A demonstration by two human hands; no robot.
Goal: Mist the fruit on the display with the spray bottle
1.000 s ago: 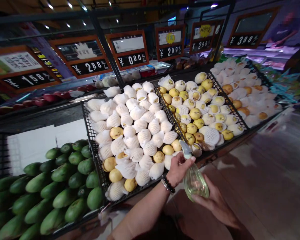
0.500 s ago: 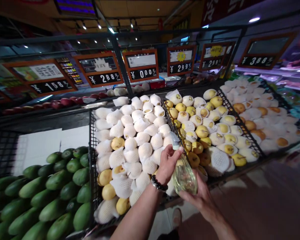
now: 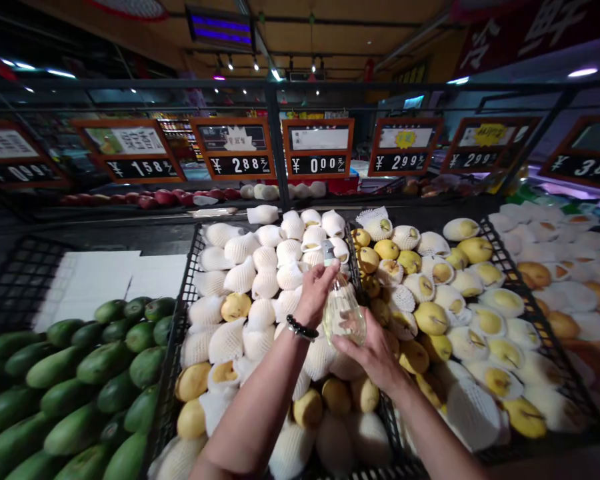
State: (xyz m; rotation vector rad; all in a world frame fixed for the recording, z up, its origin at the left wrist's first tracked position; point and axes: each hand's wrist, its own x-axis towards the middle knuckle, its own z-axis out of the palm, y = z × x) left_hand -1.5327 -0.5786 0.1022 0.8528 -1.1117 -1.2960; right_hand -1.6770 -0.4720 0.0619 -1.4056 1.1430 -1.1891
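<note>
From the head camera, a clear bottle (image 3: 344,320) with a grey top (image 3: 328,251) is held up over the middle of the scene, its top leaning slightly to the left and far side, above the right part of a black crate (image 3: 183,300) of fruit in white foam sleeves (image 3: 247,247). The left hand (image 3: 314,293), a dark bead bracelet (image 3: 302,328) on its wrist, has its grip closed about the bottle's neck, thumb just below the grey top. The right hand (image 3: 377,348) has its grip clasped on the lower body from the right and near side, thumb across the near face. The bottle looks light to moderate in weight, depending on its fill, which is hard to tell through the tinted wall. It is likely smooth plastic, stiff at the neck and perhaps giving a little lower down, and it would turn slippery if wet. The narrow neck seems the surest hold, with a second hand beneath the wide base to take the load; the top is probably the weakest part. To the right lie yellow pears (image 3: 431,318), some sleeved; to the left, green oblong fruit (image 3: 105,363). These pears would likely bruise if knocked. Price signs (image 3: 317,147) hang on the far side.
</note>
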